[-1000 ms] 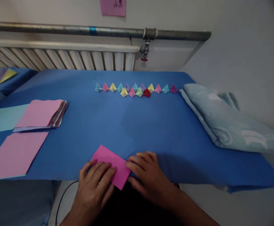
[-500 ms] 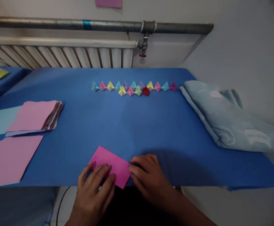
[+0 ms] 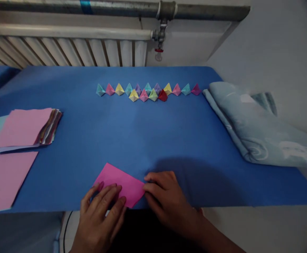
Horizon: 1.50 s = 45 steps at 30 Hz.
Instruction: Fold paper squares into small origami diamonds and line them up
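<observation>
A folded magenta paper (image 3: 122, 181) lies at the near edge of the blue table (image 3: 143, 133). My left hand (image 3: 100, 216) rests flat on its near left part, fingers stretched out over it. My right hand (image 3: 166, 200) presses on the paper's right edge with its fingertips together. Further back a row of several small folded paper pyramids (image 3: 148, 91) in mixed colours stands on the blue cover.
A stack of coloured paper sheets (image 3: 24, 126), pink on top, lies at the left, with a single pink sheet (image 3: 3, 179) nearer. A folded light-blue cloth (image 3: 256, 130) lies at the right. A radiator (image 3: 64, 49) and a pipe (image 3: 116, 7) run along the wall behind.
The view has tilted down and a little right. Both hands stay on the magenta paper; the left hand has slid slightly back toward the table's edge.
</observation>
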Available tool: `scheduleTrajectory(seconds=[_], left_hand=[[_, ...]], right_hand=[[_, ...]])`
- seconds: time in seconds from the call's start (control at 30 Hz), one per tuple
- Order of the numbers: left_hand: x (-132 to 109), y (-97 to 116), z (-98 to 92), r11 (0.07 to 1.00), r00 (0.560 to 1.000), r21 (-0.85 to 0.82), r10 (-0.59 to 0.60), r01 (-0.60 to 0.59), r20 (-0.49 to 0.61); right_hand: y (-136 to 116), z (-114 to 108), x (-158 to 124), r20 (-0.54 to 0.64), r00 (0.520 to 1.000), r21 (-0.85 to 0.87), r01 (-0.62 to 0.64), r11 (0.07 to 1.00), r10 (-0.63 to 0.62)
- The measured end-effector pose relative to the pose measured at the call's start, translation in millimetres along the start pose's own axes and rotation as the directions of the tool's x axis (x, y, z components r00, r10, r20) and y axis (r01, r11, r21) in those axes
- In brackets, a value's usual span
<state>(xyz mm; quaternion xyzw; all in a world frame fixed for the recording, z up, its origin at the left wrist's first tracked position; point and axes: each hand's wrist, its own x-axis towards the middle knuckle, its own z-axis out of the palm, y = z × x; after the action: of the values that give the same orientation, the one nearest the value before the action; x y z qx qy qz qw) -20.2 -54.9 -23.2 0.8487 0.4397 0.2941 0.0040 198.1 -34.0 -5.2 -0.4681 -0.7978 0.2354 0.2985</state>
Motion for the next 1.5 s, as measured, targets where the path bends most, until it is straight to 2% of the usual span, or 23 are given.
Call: scheduleTrajectory(seconds=[0.17, 0.4, 0.6, 0.83, 1.17, 1.5], left_hand=[[4, 0, -0.5, 1.000, 0.999, -0.012, -0.029, 0.029, -0.026], [10, 4, -1.1, 0.985, 0.988, -0.078, -0.154, 0.153, -0.006], [12, 5, 0.5, 0.971, 0.978, -0.115, -0.209, 0.209, 0.014], [9, -3, 4.0, 0.990, 0.991, -0.026, -0.136, 0.136, 0.016], [9, -7, 6.5, 0.990, 0.989, 0.046, -0.138, 0.135, 0.054], [11, -8, 8.9, 0.983, 0.986, 0.091, -0.164, 0.160, 0.042]], right_hand=[[2, 3, 2, 0.012, 1.000, -0.028, -0.016, 0.999, 0.016], [1, 1, 4, 0.024, 0.999, -0.064, -0.045, 0.997, 0.047], [0, 1, 6, 0.032, 0.996, -0.035, -0.086, 0.996, 0.087], [1, 3, 7, 0.019, 0.993, -0.088, -0.117, 0.989, 0.119], [3, 5, 8, -0.007, 0.989, -0.005, -0.145, 0.989, 0.145], [2, 5, 7, -0.020, 0.989, -0.004, -0.150, 0.989, 0.150]])
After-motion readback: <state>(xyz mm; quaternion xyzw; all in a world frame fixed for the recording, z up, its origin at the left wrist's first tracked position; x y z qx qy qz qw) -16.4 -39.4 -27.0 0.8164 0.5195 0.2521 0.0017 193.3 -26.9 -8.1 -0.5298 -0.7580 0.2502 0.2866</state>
